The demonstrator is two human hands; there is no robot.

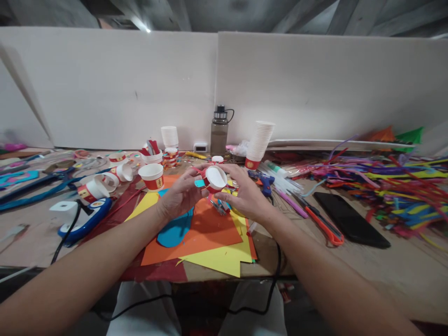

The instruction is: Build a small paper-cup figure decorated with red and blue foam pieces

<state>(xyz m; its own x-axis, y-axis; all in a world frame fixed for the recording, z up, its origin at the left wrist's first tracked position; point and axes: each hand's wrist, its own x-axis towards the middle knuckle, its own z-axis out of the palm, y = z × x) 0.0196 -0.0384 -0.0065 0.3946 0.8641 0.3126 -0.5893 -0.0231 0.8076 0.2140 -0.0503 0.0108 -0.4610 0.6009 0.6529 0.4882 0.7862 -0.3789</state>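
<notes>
Between my hands is a small paper cup, white inside and red outside, with red strips and a blue paper tab attached. It is tilted so its opening faces me. My left hand grips its left side, fingers curled behind it. On the other side my right hand holds it with the thumb near the lower rim; some fingertips are hidden. Beneath lie orange paper, yellow paper and a blue paper cutout. Small metallic pieces show just below the cup.
Left are a white-and-red cup, tipped cups and a blue power strip. Behind stand a water bottle and stacked cups. Right are a glue gun, a box cutter, a black phone and pipe cleaners.
</notes>
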